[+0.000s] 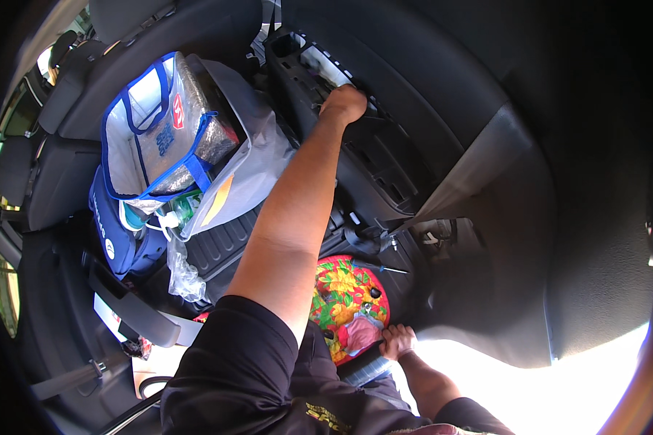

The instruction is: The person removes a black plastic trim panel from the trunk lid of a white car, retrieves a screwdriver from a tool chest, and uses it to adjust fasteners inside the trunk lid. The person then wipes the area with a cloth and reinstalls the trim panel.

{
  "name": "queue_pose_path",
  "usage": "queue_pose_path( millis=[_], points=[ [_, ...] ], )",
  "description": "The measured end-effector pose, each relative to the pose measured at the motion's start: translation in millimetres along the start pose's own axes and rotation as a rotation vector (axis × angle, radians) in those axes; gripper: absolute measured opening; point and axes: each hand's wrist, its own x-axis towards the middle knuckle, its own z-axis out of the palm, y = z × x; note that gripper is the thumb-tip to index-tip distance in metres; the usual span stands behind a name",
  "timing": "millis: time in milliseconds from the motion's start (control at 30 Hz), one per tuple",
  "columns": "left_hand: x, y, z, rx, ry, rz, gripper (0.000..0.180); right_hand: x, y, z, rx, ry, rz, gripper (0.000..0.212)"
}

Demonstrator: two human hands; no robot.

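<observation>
My left arm reaches far into the car's cargo area. At its end my left hand (345, 104) is closed on the black plastic side trim panel (386, 156); its fingertips are hidden behind the hand. An opening with pale parts inside shows along that panel's upper edge. Lower down, my right hand (397, 341) rests with its fingers on the cargo edge beside a crumpled pink cloth (363, 333). The cloth lies on a round red, yellow and green floral mat (341, 279), along with small black pieces (375, 293). A thin screwdriver (382, 267) lies across the mat's far edge.
An open insulated bag (141, 163) with blue trim stands at the left, beside a grey sheet-like bag (250, 170). A blue bag (120, 235) and clear plastic wrap (185, 274) are near it. A grey belt strap (461, 163) crosses the right side wall.
</observation>
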Motion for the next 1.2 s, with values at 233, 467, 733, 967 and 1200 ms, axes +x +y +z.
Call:
queue_pose_path(
  millis=[233, 467, 733, 967, 1200],
  points=[
    [3, -3, -6, -0.09, -0.071, 0.046, 0.05, -1, -1, -2, 0.007, -0.025, 0.015, 0.036],
    [5, -3, -2, -0.063, -0.086, 0.013, 0.051, -1, 0, 1, 0.025, 0.07, -0.012, 0.035],
    [1, -3, -3, -0.081, -0.037, 0.039, 0.052, 0, -2, -4, -0.012, -0.037, 0.009, 0.038],
    [10, -9, 0, -0.118, -0.093, 0.04, 0.049, 0, -1, -5, -0.009, 0.004, -0.002, 0.037],
    [5, -5, -2, -0.175, -0.111, -0.023, 0.051, 0, -1, 0, 0.021, 0.091, -0.023, 0.033]
  ],
)
